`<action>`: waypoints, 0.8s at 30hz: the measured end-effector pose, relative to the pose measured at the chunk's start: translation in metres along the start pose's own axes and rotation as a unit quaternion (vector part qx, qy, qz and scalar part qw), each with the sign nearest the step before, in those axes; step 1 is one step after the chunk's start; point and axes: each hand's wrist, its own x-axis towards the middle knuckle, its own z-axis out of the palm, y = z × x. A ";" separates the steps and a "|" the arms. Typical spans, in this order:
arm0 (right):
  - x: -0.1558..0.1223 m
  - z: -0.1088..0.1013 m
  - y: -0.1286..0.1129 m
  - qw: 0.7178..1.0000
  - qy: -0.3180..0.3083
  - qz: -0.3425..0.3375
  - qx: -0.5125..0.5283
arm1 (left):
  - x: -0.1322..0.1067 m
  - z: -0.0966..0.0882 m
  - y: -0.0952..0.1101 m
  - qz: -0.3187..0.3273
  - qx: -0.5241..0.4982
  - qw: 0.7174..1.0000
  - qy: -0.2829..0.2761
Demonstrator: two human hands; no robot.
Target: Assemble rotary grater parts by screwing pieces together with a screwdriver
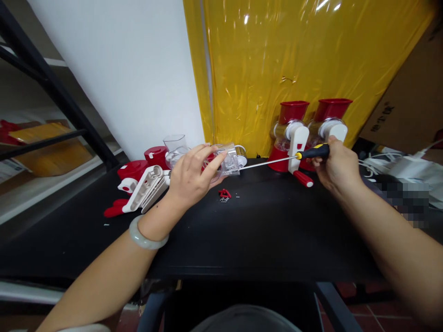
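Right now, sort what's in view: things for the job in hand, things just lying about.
Likely the job:
- screwdriver, right hand
- clear plastic part, left hand
- tiny metal pieces, perhaps screws
- loose white handles

Apparently just there:
- white plugs and cables
- cardboard box, right
- yellow-wrapped box, shelf

Right of the yellow film (256, 69), a brown carton (403, 87) bears a slanting row of dark characters (382, 119), too blurred to read surely, ending in a small ringed mark (392, 104) like ®. No other wording is legible.
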 end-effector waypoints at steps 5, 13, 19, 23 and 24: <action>0.004 -0.001 0.003 0.999 -0.001 -0.011 0.033 | -0.001 0.003 -0.001 0.001 -0.025 1.000 0.013; 0.012 -0.010 0.009 0.999 -0.013 0.026 0.032 | 0.001 0.002 0.008 -0.002 -0.018 1.000 -0.013; 0.017 -0.014 0.012 0.999 -0.052 0.003 0.006 | 0.003 0.003 0.015 -0.029 -0.085 0.995 -0.041; 0.018 -0.017 0.014 0.998 -0.059 -0.001 -0.027 | 0.002 0.005 0.014 -0.049 -0.136 0.987 -0.064; 0.018 -0.017 0.014 0.998 -0.063 0.000 -0.026 | 0.002 0.006 0.013 -0.053 -0.146 0.985 -0.069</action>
